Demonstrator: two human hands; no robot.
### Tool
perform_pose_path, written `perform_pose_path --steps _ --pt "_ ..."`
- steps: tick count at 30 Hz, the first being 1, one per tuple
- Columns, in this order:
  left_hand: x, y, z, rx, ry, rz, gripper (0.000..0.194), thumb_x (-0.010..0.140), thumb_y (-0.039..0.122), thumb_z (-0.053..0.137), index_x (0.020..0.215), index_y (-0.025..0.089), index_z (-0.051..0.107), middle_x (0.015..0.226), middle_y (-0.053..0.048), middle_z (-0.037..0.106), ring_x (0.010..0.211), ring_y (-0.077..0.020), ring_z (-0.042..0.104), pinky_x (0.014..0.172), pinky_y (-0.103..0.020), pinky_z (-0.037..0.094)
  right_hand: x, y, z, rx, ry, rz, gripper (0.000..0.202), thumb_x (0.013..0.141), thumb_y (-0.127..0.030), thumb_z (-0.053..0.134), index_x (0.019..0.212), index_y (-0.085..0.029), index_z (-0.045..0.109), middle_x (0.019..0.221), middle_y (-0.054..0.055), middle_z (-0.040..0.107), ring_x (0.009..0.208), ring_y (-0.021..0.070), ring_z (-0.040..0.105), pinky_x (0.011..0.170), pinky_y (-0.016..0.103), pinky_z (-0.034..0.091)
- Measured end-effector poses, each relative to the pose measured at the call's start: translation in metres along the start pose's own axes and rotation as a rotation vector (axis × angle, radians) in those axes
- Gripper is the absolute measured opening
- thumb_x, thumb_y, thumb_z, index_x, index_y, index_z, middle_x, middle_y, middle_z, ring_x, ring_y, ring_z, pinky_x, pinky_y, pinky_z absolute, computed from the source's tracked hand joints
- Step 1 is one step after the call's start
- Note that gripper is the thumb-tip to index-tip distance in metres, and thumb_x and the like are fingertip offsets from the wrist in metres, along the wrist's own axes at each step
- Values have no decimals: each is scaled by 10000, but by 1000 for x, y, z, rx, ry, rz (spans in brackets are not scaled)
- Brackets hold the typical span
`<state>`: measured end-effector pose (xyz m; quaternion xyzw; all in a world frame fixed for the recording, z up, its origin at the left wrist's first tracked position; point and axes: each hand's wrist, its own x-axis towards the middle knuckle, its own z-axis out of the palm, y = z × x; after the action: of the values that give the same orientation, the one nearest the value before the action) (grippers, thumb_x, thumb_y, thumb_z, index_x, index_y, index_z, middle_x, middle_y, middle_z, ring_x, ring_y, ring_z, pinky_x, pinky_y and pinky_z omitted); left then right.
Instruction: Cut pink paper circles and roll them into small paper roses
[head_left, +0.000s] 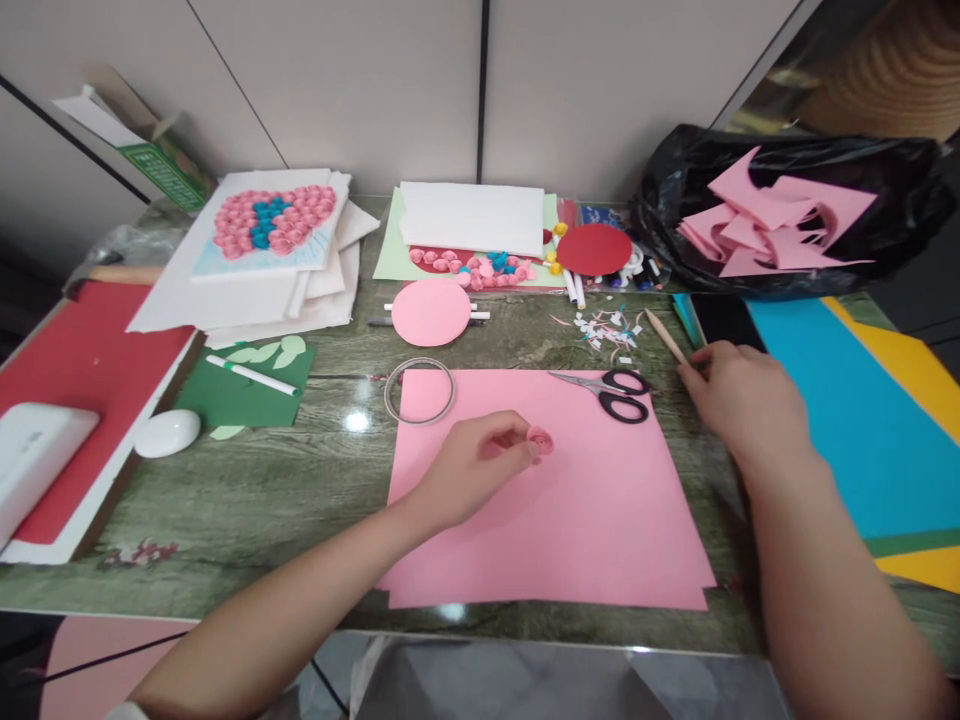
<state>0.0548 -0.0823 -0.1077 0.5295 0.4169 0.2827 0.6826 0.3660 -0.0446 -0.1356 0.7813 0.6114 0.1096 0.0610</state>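
My left hand (484, 455) pinches a small rolled pink paper rose (540, 441) between thumb and fingertips. Beneath it lie large pink paper sheets (570, 530). At the right, my right hand (750, 400) has its thumb and fingers closed on the near end of a slim wooden stick (666, 335), whose tapered end points away from me. Black-handled scissors (619, 393) rest shut on the top right of the pink sheets. A ring-shaped metal band (388, 392) lies across their top left corner. Beyond it, a pink paper circle (431, 312) sits on some pens.
A picture of pink and blue paper roses (274, 225) lies on white sheets at back left. Paper scraps (611, 330) litter the table. A black bag (660, 190) holds pink offcuts (787, 220). Blue paper (847, 430) lies at right, a white mouse (169, 433) at left.
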Motion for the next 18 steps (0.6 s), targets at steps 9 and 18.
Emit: perform_pose_path --steps 9,18 --pt "0 -3 -1 -66 28 -31 144 797 282 579 758 144 590 854 -35 638 794 -135 599 760 -273 472 0 -1 -8 27 -17 45 241 858 -348 438 867 -159 586 823 145 650 742 260 595 555 304 353" --pt "8 -6 -10 85 159 72 239 799 376 584 727 148 586 780 -30 624 770 -147 591 761 -274 458 -33 -42 -63 1273 404 103 141 722 -251 687 840 -181 654 685 28 661 605 169 647 592 285 500"
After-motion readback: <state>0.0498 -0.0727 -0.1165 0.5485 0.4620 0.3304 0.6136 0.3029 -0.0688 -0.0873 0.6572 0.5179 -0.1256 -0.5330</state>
